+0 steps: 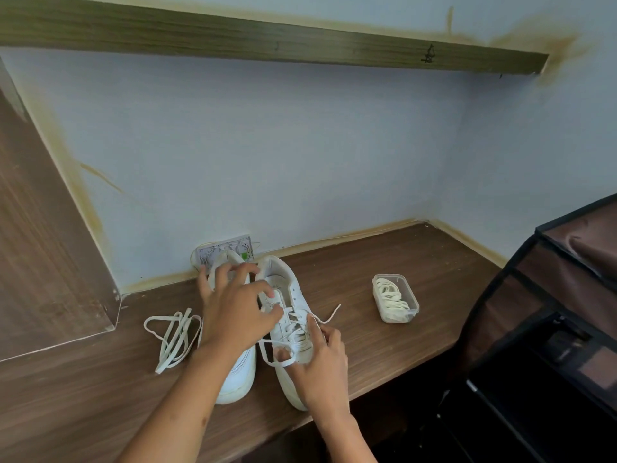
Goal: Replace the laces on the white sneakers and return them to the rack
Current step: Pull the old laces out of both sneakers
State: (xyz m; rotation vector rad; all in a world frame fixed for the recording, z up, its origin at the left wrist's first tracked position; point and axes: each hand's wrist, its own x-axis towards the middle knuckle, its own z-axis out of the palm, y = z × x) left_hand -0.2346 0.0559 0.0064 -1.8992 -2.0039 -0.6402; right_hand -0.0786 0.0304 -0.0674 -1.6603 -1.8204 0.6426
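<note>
Two white sneakers stand side by side on the wooden shelf, toes toward me. The left sneaker (238,379) is largely covered by my left hand (233,309), whose spread, bent fingers reach across to the tongue and top eyelets of the right sneaker (287,285). My right hand (317,362) pinches a loop of the white lace (293,329) threaded over the right sneaker's lower eyelets. One lace end (330,314) trails off to the right. A loose white lace (173,335) lies on the shelf left of the shoes.
A clear plastic box (395,297) holding coiled laces sits on the shelf to the right. A brown fabric shoe rack (547,329) stands at far right below shelf level. A wall socket plate (227,250) is behind the sneakers. A wooden panel (43,245) closes the left side.
</note>
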